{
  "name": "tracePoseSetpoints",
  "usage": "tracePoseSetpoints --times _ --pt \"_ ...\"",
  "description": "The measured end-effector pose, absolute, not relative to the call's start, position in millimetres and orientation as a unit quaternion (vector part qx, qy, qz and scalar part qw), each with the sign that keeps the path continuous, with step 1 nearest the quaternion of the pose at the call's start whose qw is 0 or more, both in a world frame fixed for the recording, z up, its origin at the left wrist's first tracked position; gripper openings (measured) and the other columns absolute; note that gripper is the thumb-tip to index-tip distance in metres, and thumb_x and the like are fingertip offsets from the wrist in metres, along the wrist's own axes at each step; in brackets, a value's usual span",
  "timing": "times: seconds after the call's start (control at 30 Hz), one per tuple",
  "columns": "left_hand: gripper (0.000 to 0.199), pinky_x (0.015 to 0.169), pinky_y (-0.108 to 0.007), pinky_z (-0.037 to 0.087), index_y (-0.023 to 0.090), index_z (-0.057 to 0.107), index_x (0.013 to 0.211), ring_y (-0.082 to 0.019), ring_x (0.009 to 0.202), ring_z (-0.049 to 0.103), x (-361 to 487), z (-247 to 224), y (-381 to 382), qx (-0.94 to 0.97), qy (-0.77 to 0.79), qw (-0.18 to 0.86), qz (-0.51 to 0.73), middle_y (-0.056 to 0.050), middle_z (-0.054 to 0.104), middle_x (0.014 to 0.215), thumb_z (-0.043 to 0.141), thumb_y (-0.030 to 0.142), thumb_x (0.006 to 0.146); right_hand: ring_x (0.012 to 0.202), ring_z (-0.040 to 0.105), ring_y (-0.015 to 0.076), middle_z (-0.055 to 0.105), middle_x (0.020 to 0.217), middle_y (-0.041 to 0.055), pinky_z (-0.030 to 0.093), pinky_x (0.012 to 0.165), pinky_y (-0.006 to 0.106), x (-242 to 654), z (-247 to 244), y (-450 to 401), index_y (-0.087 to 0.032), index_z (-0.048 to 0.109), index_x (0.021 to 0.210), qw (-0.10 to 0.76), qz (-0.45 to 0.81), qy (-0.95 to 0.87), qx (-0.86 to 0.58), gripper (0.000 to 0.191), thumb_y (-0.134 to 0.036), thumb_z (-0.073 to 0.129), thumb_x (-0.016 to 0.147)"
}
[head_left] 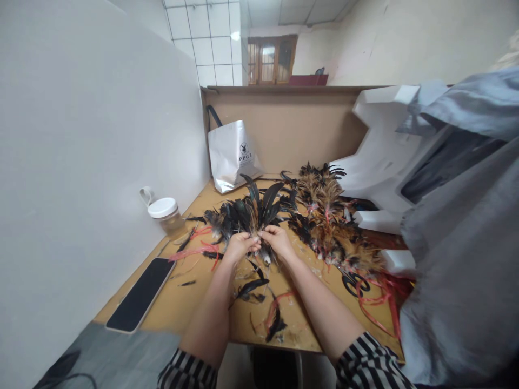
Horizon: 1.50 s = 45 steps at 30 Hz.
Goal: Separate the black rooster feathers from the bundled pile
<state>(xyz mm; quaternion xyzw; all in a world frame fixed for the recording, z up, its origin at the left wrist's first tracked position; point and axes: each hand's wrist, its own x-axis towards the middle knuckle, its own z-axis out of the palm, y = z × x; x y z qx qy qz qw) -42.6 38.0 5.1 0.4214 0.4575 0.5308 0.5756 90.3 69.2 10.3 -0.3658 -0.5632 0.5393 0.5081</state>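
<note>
My left hand [240, 245] and my right hand [278, 239] meet over the middle of the wooden table [190, 302], both pinching the base of a fan of dark feathers [255, 208] that stands up behind my fingers. A pile of brown and black feather bundles [330, 227] lies to the right of my right hand. Loose black feathers [253, 286] and red strips [194, 251] are scattered on the table under and around my forearms.
A phone [141, 294] lies face up at the left front. A jar with a white lid [167, 216] stands by the left wall. A white bag [233, 154] leans at the back. White foam pieces [381, 156] and grey cloth [466, 243] crowd the right. Black scissors [353, 281] lie near red strips.
</note>
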Motion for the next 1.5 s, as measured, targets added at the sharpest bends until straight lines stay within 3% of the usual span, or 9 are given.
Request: tracePoseSetpoints --times 0.3,0.5,0.73,1.2,1.5 --pt "0.026 0.048 -0.021 0.044 0.008 0.061 0.064 -0.008 0.044 0.054 -44.7 3.0 37.0 0.454 0.456 0.577 0.502 -0.006 0.062 0.056 0.070 0.031 0.058 0.045 0.036 0.0065 0.045 0.047 -0.0060 0.028 0.046 0.020 92.0 13.6 67.1 -0.016 0.051 0.055 0.492 0.523 -0.586 -0.376 0.025 -0.036 0.065 0.058" --pt "0.029 0.048 -0.021 0.045 0.008 0.062 0.070 -0.012 0.051 0.059 -42.4 11.6 31.2 0.485 0.455 0.576 0.475 -0.010 0.066 0.067 0.067 0.035 0.061 0.046 0.037 0.0066 0.046 0.048 -0.0047 0.029 0.047 0.020 97.0 20.8 65.7 -0.014 0.053 0.054 0.444 0.477 -0.658 -0.378 0.027 -0.039 0.062 0.062" --pt "0.026 0.048 -0.021 0.045 0.008 0.061 0.065 -0.010 0.045 0.056 -43.3 12.1 30.8 0.541 0.437 0.554 0.458 -0.006 0.061 0.053 0.063 0.034 0.066 0.043 0.036 0.0067 0.045 0.044 -0.0040 0.026 0.042 0.020 97.4 18.6 65.2 -0.014 0.051 0.050 0.420 0.441 -0.675 -0.417 0.032 -0.042 0.063 0.060" --pt "0.025 0.047 -0.022 0.046 0.008 0.061 0.072 -0.013 0.051 0.059 -38.3 10.6 33.0 0.539 0.453 0.527 0.476 -0.007 0.064 0.062 0.062 0.033 0.066 0.043 0.041 0.0078 0.053 0.048 -0.0004 0.029 0.042 0.021 92.6 8.2 67.3 -0.012 0.055 0.052 0.456 0.511 -0.590 -0.428 0.036 -0.047 0.066 0.055" --pt "0.025 0.047 -0.022 0.044 0.010 0.060 0.064 -0.009 0.044 0.054 -39.0 4.8 34.7 0.554 0.451 0.511 0.478 -0.004 0.060 0.053 0.059 0.034 0.068 0.042 0.039 0.0073 0.052 0.047 -0.0006 0.029 0.042 0.021 93.5 13.1 65.5 -0.012 0.055 0.052 0.444 0.484 -0.605 -0.451 0.036 -0.046 0.066 0.055"
